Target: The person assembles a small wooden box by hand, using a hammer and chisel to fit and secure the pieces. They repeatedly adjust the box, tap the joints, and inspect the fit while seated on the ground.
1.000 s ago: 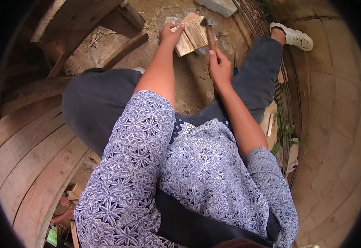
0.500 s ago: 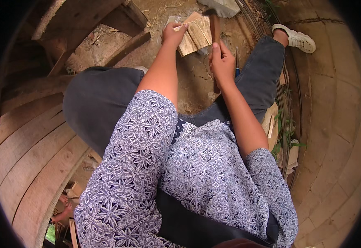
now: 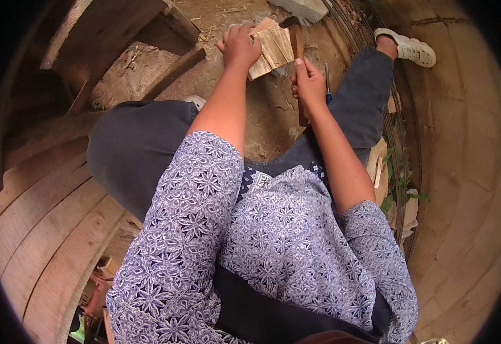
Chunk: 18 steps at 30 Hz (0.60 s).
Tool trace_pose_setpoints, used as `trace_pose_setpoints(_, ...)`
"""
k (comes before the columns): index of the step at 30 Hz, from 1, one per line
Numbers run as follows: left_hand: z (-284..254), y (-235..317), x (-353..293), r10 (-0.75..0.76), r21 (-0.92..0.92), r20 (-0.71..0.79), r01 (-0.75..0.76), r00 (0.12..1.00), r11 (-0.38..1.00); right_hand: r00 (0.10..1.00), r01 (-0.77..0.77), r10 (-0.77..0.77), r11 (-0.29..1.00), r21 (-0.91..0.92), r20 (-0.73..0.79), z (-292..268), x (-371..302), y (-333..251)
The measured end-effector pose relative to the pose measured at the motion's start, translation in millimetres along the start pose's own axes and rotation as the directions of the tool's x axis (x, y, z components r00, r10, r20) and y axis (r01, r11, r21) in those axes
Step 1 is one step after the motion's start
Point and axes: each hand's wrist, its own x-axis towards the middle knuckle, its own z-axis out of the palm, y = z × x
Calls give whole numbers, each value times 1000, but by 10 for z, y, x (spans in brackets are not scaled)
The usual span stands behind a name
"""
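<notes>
Beyond my knees, a pale grooved piece of wood (image 3: 274,49) lies tilted on the ground. My left hand (image 3: 242,47) is palm down over its left edge, fingers curled and thumb side against the wood; the fingertips are partly hidden. My right hand (image 3: 309,86) is closed around the wooden handle of a hammer (image 3: 298,43). The hammer's dark head is at the top, close to the wood's upper right corner. Beside my right hand, a slim metal-shafted tool with a blue handle (image 3: 329,98) is next to my right leg.
A grey stone block (image 3: 302,8) lies at the far side. Rough dark timbers (image 3: 170,74) stand at the upper left, and long curved-looking planks (image 3: 61,223) run along the left. Thin rods (image 3: 396,132) lie beyond my right leg. Another person's arm (image 3: 94,295) shows at the lower left.
My left hand has shifted left along the wood and turned more palm down, with its fingers curled. The hammer has moved slightly in my right hand, which still grips it.
</notes>
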Motion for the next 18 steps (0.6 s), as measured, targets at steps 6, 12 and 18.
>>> trace_pose_setpoints(6, -24, 46, -22, 159, 90, 110, -169, 981, 982, 997, 20, -12, 995, 94, -79, -65, -84, 80)
trace_pose_setpoints(12, -74, 34, 1, 209, 65, 133, -219, 969, 974, 973, 222, -223, 975, -27, -55, -30, -125, 309)
trace_pose_setpoints(18, -46, -7, 34, 200, 72, 124, -210, 972, 975, 882, 417, -465, 849, -325, -83, 110, -42, 399)
